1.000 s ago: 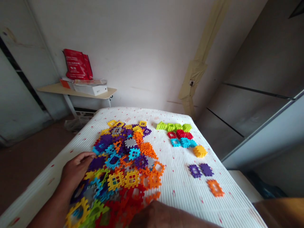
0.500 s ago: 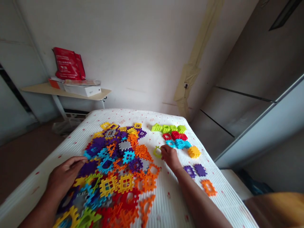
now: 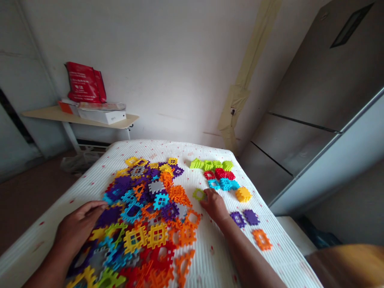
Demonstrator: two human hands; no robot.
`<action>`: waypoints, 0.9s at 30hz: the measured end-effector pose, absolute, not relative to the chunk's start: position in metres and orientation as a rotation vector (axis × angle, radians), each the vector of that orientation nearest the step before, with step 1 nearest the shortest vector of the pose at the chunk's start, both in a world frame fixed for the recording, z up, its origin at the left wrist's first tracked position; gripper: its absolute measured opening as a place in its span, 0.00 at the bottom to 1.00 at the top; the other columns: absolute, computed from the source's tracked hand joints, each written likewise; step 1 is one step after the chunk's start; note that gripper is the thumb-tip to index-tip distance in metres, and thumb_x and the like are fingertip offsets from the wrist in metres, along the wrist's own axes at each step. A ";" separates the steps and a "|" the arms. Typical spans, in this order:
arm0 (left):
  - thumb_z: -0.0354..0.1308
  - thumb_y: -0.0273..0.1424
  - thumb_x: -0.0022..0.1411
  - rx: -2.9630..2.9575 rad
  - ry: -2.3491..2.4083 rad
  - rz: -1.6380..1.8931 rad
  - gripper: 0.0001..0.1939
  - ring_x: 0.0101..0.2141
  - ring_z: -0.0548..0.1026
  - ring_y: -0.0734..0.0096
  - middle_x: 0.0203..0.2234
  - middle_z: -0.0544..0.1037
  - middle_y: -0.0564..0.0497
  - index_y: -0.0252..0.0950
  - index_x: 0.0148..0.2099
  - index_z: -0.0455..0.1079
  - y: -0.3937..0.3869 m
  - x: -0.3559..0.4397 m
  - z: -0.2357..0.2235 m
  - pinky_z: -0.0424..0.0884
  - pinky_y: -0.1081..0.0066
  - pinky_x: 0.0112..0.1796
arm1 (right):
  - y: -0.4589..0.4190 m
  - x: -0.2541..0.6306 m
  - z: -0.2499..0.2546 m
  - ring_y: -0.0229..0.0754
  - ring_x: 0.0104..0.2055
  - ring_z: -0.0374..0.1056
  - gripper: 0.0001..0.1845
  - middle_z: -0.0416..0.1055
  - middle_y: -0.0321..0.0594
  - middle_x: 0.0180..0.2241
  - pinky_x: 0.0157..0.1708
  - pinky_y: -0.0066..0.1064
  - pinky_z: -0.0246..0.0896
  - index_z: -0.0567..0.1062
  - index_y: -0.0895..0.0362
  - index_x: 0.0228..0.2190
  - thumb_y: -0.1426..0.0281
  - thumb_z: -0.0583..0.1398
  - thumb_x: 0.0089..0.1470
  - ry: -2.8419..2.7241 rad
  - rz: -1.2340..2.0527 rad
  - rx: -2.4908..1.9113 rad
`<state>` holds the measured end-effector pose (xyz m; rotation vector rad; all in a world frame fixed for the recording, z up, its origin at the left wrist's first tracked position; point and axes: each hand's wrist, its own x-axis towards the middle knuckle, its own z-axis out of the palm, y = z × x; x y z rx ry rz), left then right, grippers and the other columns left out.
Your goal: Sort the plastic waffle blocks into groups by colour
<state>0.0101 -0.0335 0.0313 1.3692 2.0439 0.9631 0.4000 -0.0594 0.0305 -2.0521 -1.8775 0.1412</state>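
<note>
A red bag point(image 3: 85, 83) is resting on boxes point(image 3: 102, 116) on a side table point(image 3: 39, 114), and at the right a grey cabinet point(image 3: 294, 108) is standing. Between them, a white, red-specked cover point(image 3: 216, 256) is spreading under the tiles. The left hand point(image 3: 75, 227) is resting beside a mixed heap point(image 3: 147, 210); I cannot tell whether its bunched fingers are gripping anything. Right of the heap, the right hand point(image 3: 215, 205) is pinching a light green tile point(image 3: 195, 194), open-centred. White cover is showing between the heap and sorted stacks point(image 3: 225, 184), and along the far edge.
</note>
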 end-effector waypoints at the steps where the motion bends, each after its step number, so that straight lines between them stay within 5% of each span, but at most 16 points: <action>1: 0.53 0.45 0.46 1.365 2.035 0.957 0.18 0.35 0.78 0.59 0.30 0.82 0.53 0.40 0.34 0.74 -0.034 0.010 0.032 0.69 0.69 0.37 | -0.059 0.400 0.030 0.44 0.44 0.70 0.16 0.73 0.45 0.42 0.46 0.29 0.63 0.74 0.60 0.42 0.75 0.60 0.48 -1.884 0.134 -2.047; 6: 0.53 0.45 0.45 1.333 2.011 0.955 0.18 0.35 0.78 0.59 0.30 0.82 0.52 0.40 0.34 0.74 -0.035 0.011 0.035 0.68 0.69 0.38 | -0.058 0.400 0.030 0.43 0.48 0.68 0.20 0.69 0.47 0.48 0.48 0.29 0.62 0.72 0.60 0.44 0.76 0.60 0.46 -1.944 0.077 -1.919; 15: 0.54 0.46 0.43 1.351 1.992 1.001 0.16 0.33 0.79 0.57 0.28 0.82 0.53 0.43 0.30 0.74 -0.031 0.007 0.028 0.70 0.68 0.33 | -0.052 0.402 0.024 0.43 0.42 0.70 0.16 0.73 0.45 0.40 0.43 0.30 0.63 0.74 0.59 0.41 0.74 0.61 0.47 -1.904 0.061 -1.937; 27: 0.50 0.50 0.47 1.374 2.044 0.908 0.19 0.32 0.79 0.57 0.27 0.82 0.55 0.46 0.31 0.75 -0.017 -0.008 0.006 0.71 0.66 0.32 | 0.037 0.441 0.081 0.46 0.45 0.67 0.15 0.71 0.49 0.42 0.40 0.29 0.58 0.73 0.60 0.42 0.65 0.57 0.56 -1.554 -0.238 -2.260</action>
